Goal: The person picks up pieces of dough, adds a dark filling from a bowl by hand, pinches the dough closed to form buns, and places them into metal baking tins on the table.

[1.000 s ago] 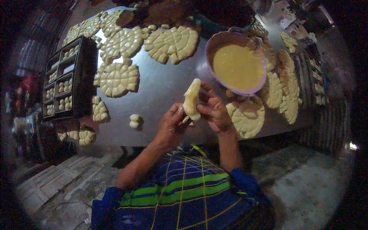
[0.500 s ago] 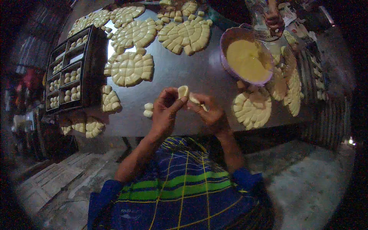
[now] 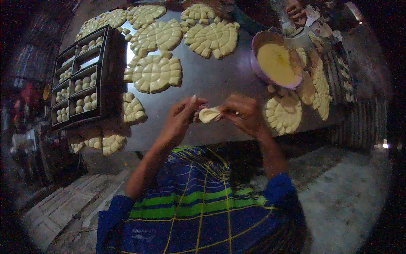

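Note:
A small flattened piece of pale dough (image 3: 208,114) is held up over the near part of the table, its middle hollowed like a little cup. My right hand (image 3: 245,113) pinches its right end between thumb and fingers. On the other side, my left hand (image 3: 181,113) has its curled fingertips against the dough's left edge, with the thumb raised above. Left of my hands lies a cluster of dough pieces (image 3: 133,108). Beyond it rests a large round of joined dough pieces (image 3: 155,74). Another dough round (image 3: 283,115) lies to the right of my right hand.
A dark compartmented box (image 3: 101,78) with dough balls stands at the left. A purple basin (image 3: 254,59) of yellow mixture is at the right rear. More dough rounds (image 3: 213,39) cover the far table (image 3: 213,78). Another person's hand (image 3: 296,12) shows at the top right.
The dough between my hands has tipped from upright to lying sideways, its hollow now facing up. My right hand has risen slightly and turned over. The view has shifted a little.

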Motion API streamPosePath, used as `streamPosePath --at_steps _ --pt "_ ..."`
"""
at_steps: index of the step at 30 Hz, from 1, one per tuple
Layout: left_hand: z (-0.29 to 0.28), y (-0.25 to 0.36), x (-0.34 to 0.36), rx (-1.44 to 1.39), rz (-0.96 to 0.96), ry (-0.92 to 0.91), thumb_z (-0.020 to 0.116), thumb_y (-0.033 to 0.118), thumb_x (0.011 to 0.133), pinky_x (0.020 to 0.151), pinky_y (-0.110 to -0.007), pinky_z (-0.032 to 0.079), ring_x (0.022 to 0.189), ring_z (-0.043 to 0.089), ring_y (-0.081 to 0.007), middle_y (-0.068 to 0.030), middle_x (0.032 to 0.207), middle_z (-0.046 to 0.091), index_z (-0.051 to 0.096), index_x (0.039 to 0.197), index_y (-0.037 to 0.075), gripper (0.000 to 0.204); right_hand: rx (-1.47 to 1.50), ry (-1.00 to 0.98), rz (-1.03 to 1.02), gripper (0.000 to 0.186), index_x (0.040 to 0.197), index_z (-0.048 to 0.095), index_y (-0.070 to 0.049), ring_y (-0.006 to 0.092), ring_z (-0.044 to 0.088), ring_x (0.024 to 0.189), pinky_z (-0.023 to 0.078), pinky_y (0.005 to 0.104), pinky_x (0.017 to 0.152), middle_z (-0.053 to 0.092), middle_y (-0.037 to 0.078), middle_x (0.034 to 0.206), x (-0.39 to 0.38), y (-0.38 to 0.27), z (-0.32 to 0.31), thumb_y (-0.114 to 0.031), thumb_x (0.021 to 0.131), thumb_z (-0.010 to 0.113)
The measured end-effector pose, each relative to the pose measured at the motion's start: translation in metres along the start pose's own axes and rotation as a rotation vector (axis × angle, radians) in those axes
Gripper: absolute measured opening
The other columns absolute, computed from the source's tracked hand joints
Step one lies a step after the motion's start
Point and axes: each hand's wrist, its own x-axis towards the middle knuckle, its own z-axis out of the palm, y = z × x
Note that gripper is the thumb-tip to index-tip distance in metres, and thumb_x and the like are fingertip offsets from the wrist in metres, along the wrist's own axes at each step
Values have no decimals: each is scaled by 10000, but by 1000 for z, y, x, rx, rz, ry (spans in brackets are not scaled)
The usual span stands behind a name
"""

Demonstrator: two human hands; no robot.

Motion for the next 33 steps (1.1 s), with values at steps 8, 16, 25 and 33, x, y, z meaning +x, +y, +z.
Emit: streamPosePath --at_steps 8,16,25,33 --pt "-15 -27 15 -536 -65 -79 612 267 947 817 -284 523 942 621 -156 -51 1090 622 569 1138 61 284 -261 230 -89 445 1215 598 -74 273 650 977 550 373 827 660 103 1059 14 -37 42 -125 790 721" --pt "-11 -18 14 -421 41 -63 639 139 911 945 -323 478 1077 581 -179 -70 1146 613 540 1223 25 346 -262 446 195 316 1110 660 -35 270 648 946 543 353 782 661 110 982 15 -57 69 -142 820 724" --pt "3 -18 17 -200 182 61 636 159 921 921 -310 486 1044 593 -175 -80 1137 617 573 1196 13 318 337 427 633 148 952 745 -79 186 651 905 521 302 752 684 72 974 12 -34 57 -102 806 740" --pt "-10 -23 21 -381 -23 116 633 187 932 799 -276 528 914 634 -149 -74 1035 654 614 1137 8 273 -70 328 35 427 1176 660 -104 229 626 983 543 345 822 645 73 1130 1 -28 64 -38 758 719"
